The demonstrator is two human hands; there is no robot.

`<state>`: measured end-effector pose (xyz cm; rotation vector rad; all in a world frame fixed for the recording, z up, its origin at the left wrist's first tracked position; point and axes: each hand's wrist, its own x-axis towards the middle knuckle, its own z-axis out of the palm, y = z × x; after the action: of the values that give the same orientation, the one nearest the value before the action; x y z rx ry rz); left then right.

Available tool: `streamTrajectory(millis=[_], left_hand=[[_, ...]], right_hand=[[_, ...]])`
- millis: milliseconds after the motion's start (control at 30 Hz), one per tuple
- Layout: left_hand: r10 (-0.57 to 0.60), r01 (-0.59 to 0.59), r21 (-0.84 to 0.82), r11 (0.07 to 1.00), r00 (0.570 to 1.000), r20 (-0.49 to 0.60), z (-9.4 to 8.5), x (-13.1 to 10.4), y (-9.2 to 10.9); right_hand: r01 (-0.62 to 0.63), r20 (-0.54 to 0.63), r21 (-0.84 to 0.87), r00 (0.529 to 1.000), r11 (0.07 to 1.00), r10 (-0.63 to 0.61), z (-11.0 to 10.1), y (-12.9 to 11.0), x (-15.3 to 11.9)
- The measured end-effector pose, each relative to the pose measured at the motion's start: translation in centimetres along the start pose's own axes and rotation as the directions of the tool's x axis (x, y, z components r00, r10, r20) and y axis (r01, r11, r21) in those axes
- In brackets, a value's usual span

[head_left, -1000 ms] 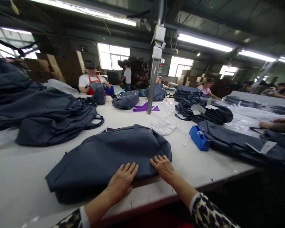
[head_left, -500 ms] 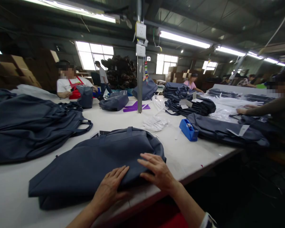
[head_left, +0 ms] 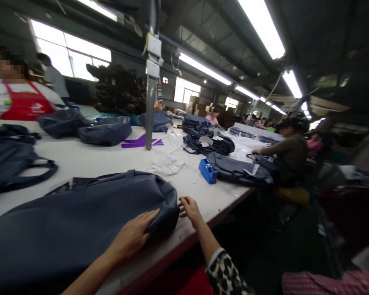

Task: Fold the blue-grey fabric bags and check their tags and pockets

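Note:
A dark navy bag (head_left: 89,217) lies on its side across the white table in front of me. My left hand (head_left: 132,233) rests flat on its front, near the right end, with the fingers stretched out. At that right end my right hand (head_left: 190,209) is beside the bag's edge, fingers slightly bent and apart. Its fingertips are close to the fabric; whether they touch it is unclear. Behind the bag's top edge a dark, shiny flat piece (head_left: 64,186) partly shows.
A blue tape dispenser (head_left: 208,171) stands by another navy bag (head_left: 240,170). Stacked bags (head_left: 207,133), purple strips (head_left: 138,141) and a metal post (head_left: 149,106) are farther back. One co-worker (head_left: 285,147) is at the right, another in a red apron (head_left: 27,102) at the left.
My view has swung to the right. My right hand has moved off the bag's front to beside its right end. My left hand has slid along the bag towards that end.

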<state>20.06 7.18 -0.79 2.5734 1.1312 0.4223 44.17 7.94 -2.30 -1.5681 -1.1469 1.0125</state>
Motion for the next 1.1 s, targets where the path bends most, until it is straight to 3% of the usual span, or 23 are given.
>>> streamTrajectory(millis=[200,400,533,733,967,1100], left_hand=[[0.064,-0.047,0.15,0.988,0.991,-0.116,6.5,-1.2,-4.2],[0.117,-0.08,0.216,0.973,0.98,-0.161,8.6,-1.3,-5.3],[0.137,-0.093,0.257,0.962,0.978,-0.159,8.8,-1.4,-5.1],[0.106,-0.089,0.16,0.983,0.989,-0.104,6.7,-2.2,-3.3],[-0.02,0.019,-0.067,0.998,1.0,-0.011,5.6,-2.0,-3.1],[-0.026,0.026,-0.068,0.997,1.0,0.008,5.4,-1.9,-2.6]], right_hand=[[-0.077,0.073,-0.014,0.994,0.997,0.077,1.2,0.6,1.1],[-0.023,0.101,-0.07,0.994,0.997,0.03,1.8,0.1,1.4],[0.023,0.079,-0.128,0.997,0.991,-0.013,2.6,-0.6,1.8],[0.138,0.043,-0.079,0.99,0.987,-0.135,3.8,-0.3,2.3],[0.191,0.06,0.085,0.979,0.978,-0.196,0.8,2.7,2.8],[0.147,0.079,0.103,0.985,0.984,-0.156,-0.9,3.8,2.6]])
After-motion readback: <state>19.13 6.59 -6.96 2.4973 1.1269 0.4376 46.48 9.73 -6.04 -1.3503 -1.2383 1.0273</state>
